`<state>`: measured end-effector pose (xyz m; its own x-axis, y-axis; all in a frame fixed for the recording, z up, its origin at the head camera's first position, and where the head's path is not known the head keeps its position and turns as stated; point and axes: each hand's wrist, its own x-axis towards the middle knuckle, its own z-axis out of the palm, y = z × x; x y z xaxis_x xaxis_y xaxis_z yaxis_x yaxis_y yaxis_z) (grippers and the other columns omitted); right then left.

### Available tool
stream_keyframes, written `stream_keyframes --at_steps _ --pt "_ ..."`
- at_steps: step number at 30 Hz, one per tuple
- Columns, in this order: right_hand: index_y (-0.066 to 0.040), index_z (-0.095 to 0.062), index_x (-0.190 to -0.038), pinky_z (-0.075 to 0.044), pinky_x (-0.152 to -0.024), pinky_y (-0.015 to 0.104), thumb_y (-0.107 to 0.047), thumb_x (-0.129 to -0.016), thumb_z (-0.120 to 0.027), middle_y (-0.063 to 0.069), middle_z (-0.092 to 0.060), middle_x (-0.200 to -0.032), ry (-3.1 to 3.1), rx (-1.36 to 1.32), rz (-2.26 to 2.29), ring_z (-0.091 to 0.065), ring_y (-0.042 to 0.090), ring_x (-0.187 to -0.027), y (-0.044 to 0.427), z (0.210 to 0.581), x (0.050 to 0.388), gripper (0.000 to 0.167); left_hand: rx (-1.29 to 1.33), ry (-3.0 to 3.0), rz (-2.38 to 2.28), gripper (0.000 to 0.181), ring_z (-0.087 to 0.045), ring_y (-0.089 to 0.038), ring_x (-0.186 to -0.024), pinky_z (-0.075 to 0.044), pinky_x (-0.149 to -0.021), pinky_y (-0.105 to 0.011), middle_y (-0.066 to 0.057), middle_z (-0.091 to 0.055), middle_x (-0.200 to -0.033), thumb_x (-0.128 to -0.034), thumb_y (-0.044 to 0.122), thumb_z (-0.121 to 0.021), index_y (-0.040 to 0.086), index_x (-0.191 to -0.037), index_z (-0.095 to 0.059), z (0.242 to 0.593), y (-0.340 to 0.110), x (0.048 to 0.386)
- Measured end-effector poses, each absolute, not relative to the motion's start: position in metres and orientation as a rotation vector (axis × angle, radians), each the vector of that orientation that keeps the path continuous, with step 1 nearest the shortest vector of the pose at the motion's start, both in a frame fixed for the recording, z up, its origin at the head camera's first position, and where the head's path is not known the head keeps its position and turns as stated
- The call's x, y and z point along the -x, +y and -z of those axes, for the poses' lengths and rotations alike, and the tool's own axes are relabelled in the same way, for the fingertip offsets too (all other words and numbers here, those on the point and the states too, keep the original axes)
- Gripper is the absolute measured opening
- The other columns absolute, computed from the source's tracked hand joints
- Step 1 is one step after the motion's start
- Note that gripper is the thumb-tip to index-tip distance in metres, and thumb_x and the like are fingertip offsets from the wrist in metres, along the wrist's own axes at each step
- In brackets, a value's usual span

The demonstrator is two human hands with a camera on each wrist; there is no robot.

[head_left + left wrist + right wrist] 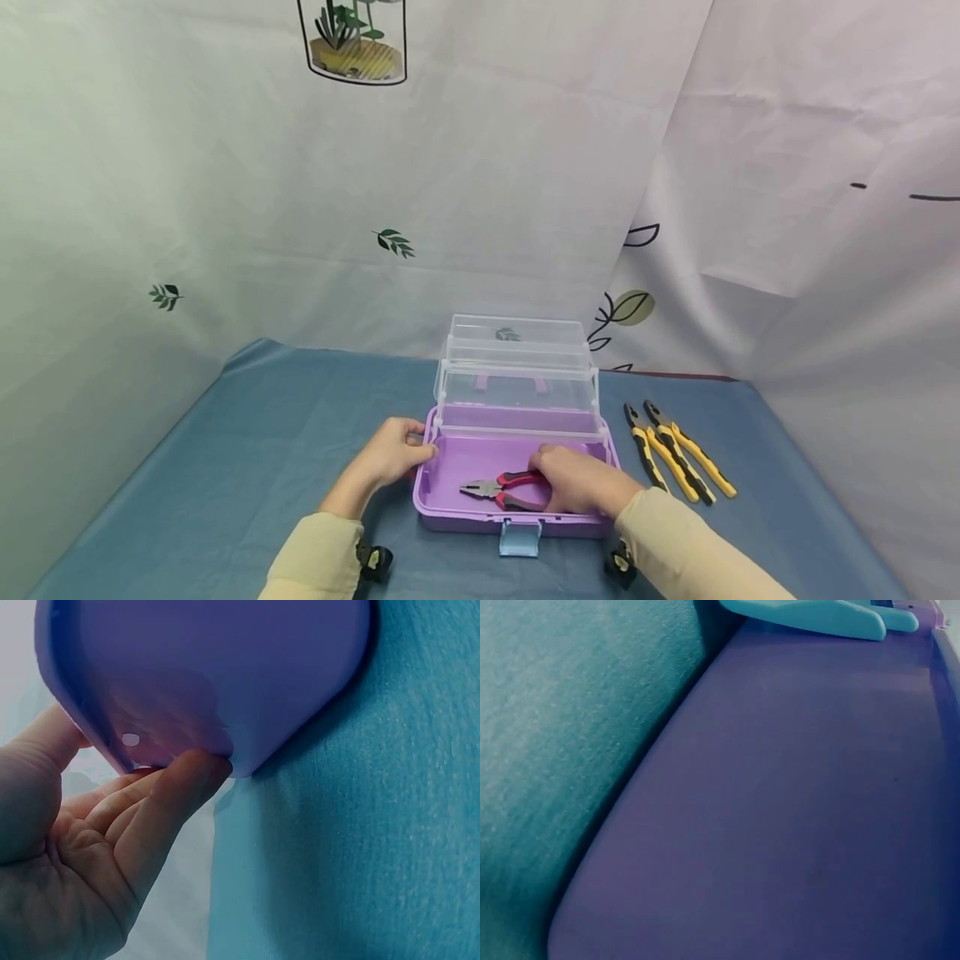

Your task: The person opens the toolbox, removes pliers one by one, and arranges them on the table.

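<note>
A purple toolbox point(465, 522) with its clear lid point(517, 354) raised stands before me. At its left end, my left hand point(390, 454) grips the side wall, thumb over the rim. The left wrist view shows the fingers point(169, 799) against the outside of the wall. Inside the box lie pliers point(487, 490) with red and black handles, jaws toward the left. My right hand point(573, 482) reaches in over the front right and holds the handle ends, partly hiding them. In the right wrist view the box's outer wall point(765, 795) fills the picture and the hand is out of sight.
Two pliers with yellow and black handles, one left point(648, 450) and one right point(686, 450), lie on the blue cloth point(300, 433) right of the box. A light blue latch point(520, 539) hangs at the box front. Pale fabric walls point(487, 167) surround the table.
</note>
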<state>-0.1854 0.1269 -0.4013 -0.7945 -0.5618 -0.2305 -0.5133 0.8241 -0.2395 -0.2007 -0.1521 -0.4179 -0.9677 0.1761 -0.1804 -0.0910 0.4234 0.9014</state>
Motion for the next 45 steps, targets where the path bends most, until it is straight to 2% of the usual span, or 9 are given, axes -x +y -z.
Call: stream_keyframes --at_steps 6,10,20,29,37,45 --pt "-0.011 -0.06 -0.104 -0.045 -0.063 0.022 -0.02 -0.064 -0.081 -0.007 -0.057 -0.082 2.694 0.793 0.387 -0.049 0.005 -0.071 0.133 0.397 0.185 0.046 -0.077 2.442 -1.563 0.045 -0.068 -0.022 -0.071 -0.058 -0.059 -0.037 -0.023 -0.07 -0.092 -0.0809 0.005 -0.065 -0.017 -0.119 -0.052 0.417 -0.152 0.2" --pt "-0.007 -0.059 -0.111 -0.044 -0.064 0.023 -0.016 -0.064 -0.076 -0.003 -0.059 -0.089 2.688 0.863 0.453 -0.051 0.01 -0.076 0.137 0.391 0.185 0.051 -0.078 2.444 -1.561 0.046 -0.068 -0.022 -0.071 -0.058 -0.059 -0.037 -0.023 -0.07 -0.093 -0.0811 0.005 -0.065 -0.017 -0.119 -0.052 0.416 -0.152 0.199" --pt "-0.004 -0.057 -0.118 -0.048 -0.073 0.027 -0.018 -0.068 -0.074 0.002 -0.063 -0.104 2.686 0.881 0.502 -0.055 0.013 -0.088 0.146 0.387 0.18 0.054 -0.083 2.451 -1.559 0.047 -0.066 -0.02 -0.063 -0.057 -0.057 -0.038 -0.022 -0.071 -0.09 -0.0815 0.006 -0.065 -0.017 -0.121 -0.051 0.417 -0.152 0.2" --pt "-0.007 -0.057 -0.12 -0.049 -0.075 0.023 -0.02 -0.068 -0.075 0.001 -0.064 -0.103 2.682 0.88 0.687 -0.058 0.013 -0.09 0.159 0.39 0.178 0.057 -0.083 2.437 -1.56 0.048 -0.068 -0.021 -0.066 -0.057 -0.057 -0.038 -0.023 -0.071 -0.092 -0.0822 0.006 -0.065 -0.017 -0.122 -0.05 0.416 -0.152 0.199" --pt "-0.008 -0.055 -0.123 -0.053 -0.083 0.031 -0.023 -0.071 -0.076 0.005 -0.063 -0.111 2.699 0.905 0.796 -0.059 0.014 -0.096 0.168 0.389 0.174 0.058 -0.085 2.431 -1.573 0.047 -0.068 -0.022 -0.068 -0.058 -0.058 -0.039 -0.024 -0.07 -0.092 -0.0825 0.005 -0.065 -0.017 -0.121 -0.05 0.417 -0.152 0.199" --pt "-0.01 -0.056 -0.123 -0.053 -0.079 0.027 -0.028 -0.071 -0.079 0.005 -0.064 -0.112 2.806 0.932 0.852 -0.059 0.012 -0.093 0.176 0.389 0.165 0.06 -0.093 2.421 -1.591 0.047 -0.068 -0.023 -0.067 -0.058 -0.057 -0.038 -0.025 -0.07 -0.092 -0.0815 0.004 -0.065 -0.018 -0.12 -0.051 0.417 -0.153 0.199"
